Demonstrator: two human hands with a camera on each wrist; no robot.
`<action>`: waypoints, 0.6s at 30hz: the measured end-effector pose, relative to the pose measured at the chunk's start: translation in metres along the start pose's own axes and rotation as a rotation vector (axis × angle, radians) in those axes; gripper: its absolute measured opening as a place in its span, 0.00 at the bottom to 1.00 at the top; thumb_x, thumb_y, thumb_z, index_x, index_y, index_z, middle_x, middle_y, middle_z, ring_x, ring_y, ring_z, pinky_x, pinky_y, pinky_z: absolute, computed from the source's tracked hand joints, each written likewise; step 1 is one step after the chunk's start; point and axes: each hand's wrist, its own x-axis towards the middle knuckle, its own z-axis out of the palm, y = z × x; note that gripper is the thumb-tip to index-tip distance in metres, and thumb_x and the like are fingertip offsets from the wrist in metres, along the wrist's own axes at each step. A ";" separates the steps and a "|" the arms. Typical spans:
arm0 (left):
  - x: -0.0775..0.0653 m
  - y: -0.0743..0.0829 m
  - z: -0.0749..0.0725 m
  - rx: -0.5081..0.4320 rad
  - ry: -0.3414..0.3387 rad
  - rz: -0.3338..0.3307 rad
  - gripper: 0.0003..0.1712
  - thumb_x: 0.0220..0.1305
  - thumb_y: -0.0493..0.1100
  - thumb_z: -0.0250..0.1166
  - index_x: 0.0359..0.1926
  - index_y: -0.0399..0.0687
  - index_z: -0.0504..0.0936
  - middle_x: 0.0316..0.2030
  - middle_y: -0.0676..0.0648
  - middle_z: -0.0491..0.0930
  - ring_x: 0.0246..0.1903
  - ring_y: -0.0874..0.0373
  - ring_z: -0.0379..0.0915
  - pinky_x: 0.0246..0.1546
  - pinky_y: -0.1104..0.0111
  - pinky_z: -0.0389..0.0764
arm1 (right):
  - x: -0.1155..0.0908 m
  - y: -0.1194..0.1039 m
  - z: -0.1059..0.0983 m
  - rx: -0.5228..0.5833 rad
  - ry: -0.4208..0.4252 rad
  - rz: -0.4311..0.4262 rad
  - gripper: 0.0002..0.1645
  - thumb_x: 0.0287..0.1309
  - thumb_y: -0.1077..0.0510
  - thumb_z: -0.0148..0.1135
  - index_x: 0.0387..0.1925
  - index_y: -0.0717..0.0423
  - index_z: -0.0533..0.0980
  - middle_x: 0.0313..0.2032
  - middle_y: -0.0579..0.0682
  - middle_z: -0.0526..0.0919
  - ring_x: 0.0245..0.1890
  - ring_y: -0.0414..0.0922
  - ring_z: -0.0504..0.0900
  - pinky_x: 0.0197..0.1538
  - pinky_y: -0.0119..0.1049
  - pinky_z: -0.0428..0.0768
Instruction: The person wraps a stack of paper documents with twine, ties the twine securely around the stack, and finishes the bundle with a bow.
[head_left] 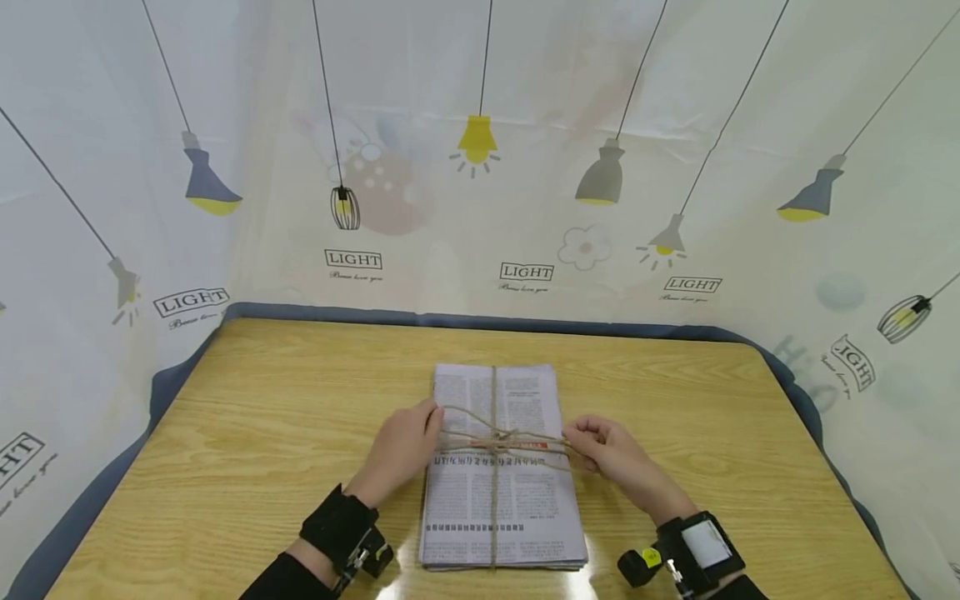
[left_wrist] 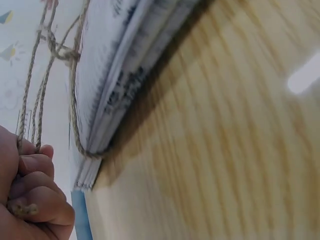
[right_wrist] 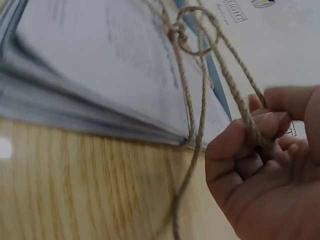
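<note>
A stack of newspapers lies on the wooden table, bound crosswise with twine. A loose knot with loops sits where the strands cross, on top of the stack. At the stack's left edge, my left hand grips strands of the twine; in the left wrist view its fingers are curled round them and a cut end pokes out. Beyond the right edge, my right hand pinches a loop of twine, seen between thumb and fingers in the right wrist view. Another strand hangs down beside that hand.
The wooden table extends on both sides of the stack. A white curtain printed with lamps surrounds its back and sides, with a dark blue border along the table edge. Each wrist carries a black strap with a small camera.
</note>
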 end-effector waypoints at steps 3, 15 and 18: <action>0.000 -0.005 -0.002 0.004 0.002 -0.022 0.17 0.70 0.51 0.44 0.25 0.55 0.69 0.15 0.52 0.64 0.14 0.61 0.60 0.18 0.70 0.61 | 0.002 0.001 0.001 -0.152 0.013 -0.027 0.19 0.59 0.44 0.56 0.42 0.54 0.76 0.22 0.48 0.68 0.18 0.40 0.64 0.22 0.29 0.64; -0.005 -0.027 -0.012 0.004 -0.028 -0.064 0.16 0.70 0.47 0.45 0.25 0.50 0.69 0.15 0.52 0.62 0.15 0.61 0.58 0.17 0.70 0.60 | 0.011 -0.006 0.004 0.187 -0.078 -0.015 0.27 0.61 0.44 0.53 0.41 0.67 0.67 0.26 0.50 0.65 0.30 0.43 0.67 0.37 0.34 0.67; -0.007 -0.031 -0.014 0.015 -0.037 -0.051 0.15 0.70 0.46 0.46 0.25 0.50 0.70 0.15 0.53 0.62 0.15 0.61 0.58 0.18 0.70 0.61 | 0.017 -0.006 0.005 0.130 -0.057 -0.014 0.25 0.62 0.45 0.53 0.41 0.66 0.68 0.27 0.49 0.66 0.28 0.42 0.67 0.34 0.32 0.66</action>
